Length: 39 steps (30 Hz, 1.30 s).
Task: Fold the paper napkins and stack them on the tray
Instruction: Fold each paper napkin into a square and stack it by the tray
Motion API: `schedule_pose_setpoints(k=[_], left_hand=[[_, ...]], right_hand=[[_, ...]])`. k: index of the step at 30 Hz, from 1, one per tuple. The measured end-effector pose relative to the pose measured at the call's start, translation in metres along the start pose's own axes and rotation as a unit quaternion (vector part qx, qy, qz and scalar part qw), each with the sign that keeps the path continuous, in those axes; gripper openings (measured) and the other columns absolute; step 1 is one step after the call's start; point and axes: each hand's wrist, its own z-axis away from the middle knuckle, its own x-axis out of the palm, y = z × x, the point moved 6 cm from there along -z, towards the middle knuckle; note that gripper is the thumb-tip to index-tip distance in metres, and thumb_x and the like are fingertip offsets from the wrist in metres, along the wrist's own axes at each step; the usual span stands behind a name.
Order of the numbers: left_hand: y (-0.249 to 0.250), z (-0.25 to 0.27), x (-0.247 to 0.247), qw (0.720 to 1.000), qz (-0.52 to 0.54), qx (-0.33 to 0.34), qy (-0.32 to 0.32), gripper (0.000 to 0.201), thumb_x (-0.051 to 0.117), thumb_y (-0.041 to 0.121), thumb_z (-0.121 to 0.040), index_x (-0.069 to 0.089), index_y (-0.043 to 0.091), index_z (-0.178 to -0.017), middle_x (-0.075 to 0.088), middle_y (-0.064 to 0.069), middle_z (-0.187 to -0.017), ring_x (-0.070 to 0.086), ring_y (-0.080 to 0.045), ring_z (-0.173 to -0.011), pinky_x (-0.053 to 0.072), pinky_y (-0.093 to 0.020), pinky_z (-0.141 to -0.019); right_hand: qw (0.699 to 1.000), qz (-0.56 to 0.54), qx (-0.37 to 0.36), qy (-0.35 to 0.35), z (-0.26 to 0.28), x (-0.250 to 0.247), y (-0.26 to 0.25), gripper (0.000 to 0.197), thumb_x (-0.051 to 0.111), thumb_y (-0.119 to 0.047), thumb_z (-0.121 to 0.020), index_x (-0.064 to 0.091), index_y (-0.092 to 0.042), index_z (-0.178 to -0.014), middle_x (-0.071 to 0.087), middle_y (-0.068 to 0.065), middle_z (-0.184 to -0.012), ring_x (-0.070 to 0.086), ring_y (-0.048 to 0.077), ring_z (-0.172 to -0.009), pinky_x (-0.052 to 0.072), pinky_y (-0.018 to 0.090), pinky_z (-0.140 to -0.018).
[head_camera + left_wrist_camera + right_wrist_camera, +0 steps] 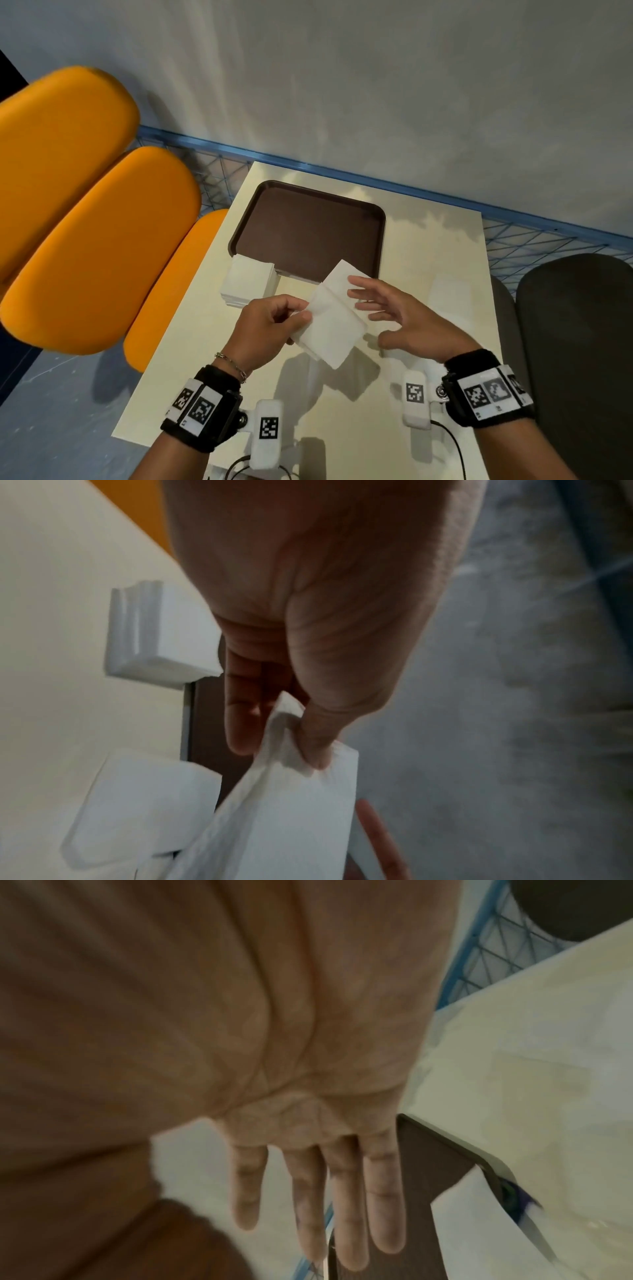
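A cream tabletop (428, 274) stands against a grey wall, with orange seat cushions (68, 212) along its left side and a dark chair (579, 342) at its right. On its far half lies a brown tray (308, 229), with nothing on its bare floor. A stack of white paper napkins (248, 279) sits on the tabletop just beside the tray's near left corner, touching its rim. In front of the tray, above the tabletop, a single napkin (334, 322) is held up, partly opened, with a crease across it. The left hand (263, 329) has its grip clamped on the napkin's left edge, thumb and fingers pinching the paper; the left wrist view shows the thumb (316, 739) pressed into the bunched corner. The right hand (407, 318) is spread, its grip apart, straight fingers (383, 1204) at the napkin's right side.
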Motion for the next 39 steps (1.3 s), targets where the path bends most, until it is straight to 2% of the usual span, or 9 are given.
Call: schedule_pose_setpoints(k=[4,10,13,15,19,21,30,33,39], left_hand=[[0.010,0.001,0.008,0.989,-0.119,0.058,-0.070,0.007,0.075,0.030,-0.095,0.080,0.034,-0.099,0.076,0.023,-0.092,0.071,-0.005,-0.087,0.062,-0.032,-0.081],[0.030,0.007,0.011,0.986,-0.119,0.098,-0.070,0.011,0.079,0.036,-0.091,0.082,0.035,-0.101,0.076,0.025,-0.095,0.071,-0.002,-0.092,0.062,-0.034,-0.081],[0.030,0.011,0.002,0.996,-0.042,0.081,-0.019,0.021,0.086,0.035,-0.082,0.081,0.033,-0.102,0.077,0.021,-0.099,0.072,-0.009,-0.093,0.064,-0.037,-0.081],[0.026,0.014,-0.003,0.998,0.014,0.061,0.010,0.024,0.088,0.032,-0.079,0.081,0.030,-0.102,0.078,0.015,-0.099,0.074,-0.016,-0.091,0.065,-0.040,-0.080],[0.023,0.021,-0.007,0.993,0.094,0.037,0.062,0.019,0.085,0.024,-0.084,0.083,0.022,-0.102,0.081,0.006,-0.096,0.075,-0.022,-0.087,0.066,-0.041,-0.075],[0.023,0.023,-0.009,0.990,0.110,0.034,0.087,0.016,0.083,0.023,-0.085,0.083,0.021,-0.101,0.081,0.008,-0.095,0.076,-0.018,-0.086,0.066,-0.039,-0.072],[0.023,0.028,-0.009,0.975,0.167,0.024,0.144,0.013,0.084,0.018,-0.083,0.083,0.019,-0.096,0.080,0.007,-0.091,0.075,-0.014,-0.085,0.065,-0.032,-0.068],[0.024,0.029,-0.011,0.970,0.188,0.019,0.154,0.026,0.086,0.025,-0.078,0.081,0.022,-0.103,0.079,0.003,-0.090,0.075,-0.014,-0.085,0.061,-0.026,-0.064],[0.027,0.031,-0.010,0.968,0.218,0.012,0.122,0.053,0.086,0.026,-0.072,0.074,0.024,-0.124,0.081,-0.002,-0.097,0.077,-0.015,-0.096,0.064,-0.030,-0.083]], right_hand=[[0.994,0.091,-0.049,0.040,-0.003,0.008,-0.030,0.057,0.085,-0.028,-0.089,0.062,-0.052,-0.136,0.058,-0.028,-0.142,0.056,-0.003,-0.130,0.047,0.024,-0.108],[0.980,0.148,-0.073,0.115,-0.017,0.017,-0.043,0.012,0.087,-0.042,-0.085,0.082,-0.034,-0.093,0.076,-0.016,-0.089,0.067,0.012,-0.077,0.058,0.040,-0.077],[0.981,0.112,-0.060,0.145,-0.015,0.010,-0.042,0.008,0.089,-0.039,-0.084,0.084,-0.032,-0.087,0.073,-0.016,-0.074,0.060,0.007,-0.064,0.051,0.027,-0.062],[0.982,0.073,-0.062,0.161,-0.012,0.006,-0.042,0.008,0.089,-0.036,-0.084,0.084,-0.031,-0.087,0.074,-0.015,-0.074,0.060,0.003,-0.063,0.047,0.019,-0.062],[0.977,0.031,-0.072,0.196,-0.011,0.003,-0.039,0.012,0.090,-0.043,-0.081,0.084,-0.034,-0.086,0.077,-0.001,-0.080,0.066,0.025,-0.070,0.055,0.036,-0.067],[0.976,0.022,-0.069,0.207,-0.011,0.004,-0.038,0.016,0.090,-0.046,-0.079,0.083,-0.033,-0.085,0.077,0.000,-0.080,0.066,0.027,-0.072,0.057,0.039,-0.069],[0.969,0.010,-0.075,0.236,-0.003,0.008,-0.044,0.013,0.091,-0.041,-0.079,0.081,-0.032,-0.082,0.076,-0.009,-0.077,0.059,0.006,-0.061,0.052,0.023,-0.062],[0.964,0.006,-0.081,0.254,0.001,0.009,-0.046,0.014,0.092,-0.039,-0.078,0.080,-0.032,-0.079,0.071,-0.008,-0.068,0.053,0.005,-0.056,0.047,0.019,-0.059],[0.957,0.009,-0.084,0.278,0.003,0.010,-0.047,0.015,0.092,-0.042,-0.078,0.079,-0.033,-0.077,0.067,-0.007,-0.065,0.052,0.007,-0.057,0.046,0.020,-0.058]])
